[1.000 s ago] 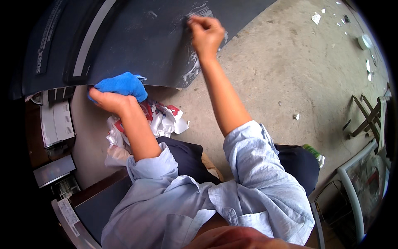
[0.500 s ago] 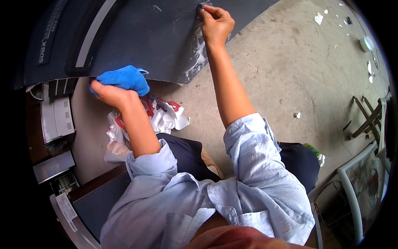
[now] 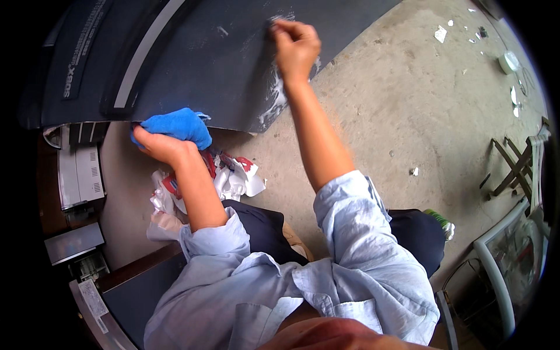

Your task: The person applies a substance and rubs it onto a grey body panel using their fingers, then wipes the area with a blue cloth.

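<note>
A large dark grey panel (image 3: 204,70) with a pale stripe fills the upper left and middle of the head view. My left hand (image 3: 163,146) is closed round a bunched blue cloth (image 3: 182,126) at the panel's near edge. Over the panel's right part, my right hand (image 3: 297,52) is pinched, its fingertips at the surface. A small dark piece (image 3: 273,25) shows at those fingertips, blurred; its kind is unclear. White smears (image 3: 274,100) streak the panel beneath and beside this hand.
Crumpled white and red wrapping (image 3: 239,178) lies on the concrete floor (image 3: 373,111) below the cloth. White boxy equipment (image 3: 81,175) stands at the left. A folding wooden stand (image 3: 516,166) and a grey-framed chair (image 3: 496,280) are at the right. Scraps (image 3: 440,34) and a white tub (image 3: 508,62) lie farther off.
My right hand has slid a little to the left across the panel, still pinched. The left hand keeps its hold on the blue cloth. The whole view has shifted slightly.
</note>
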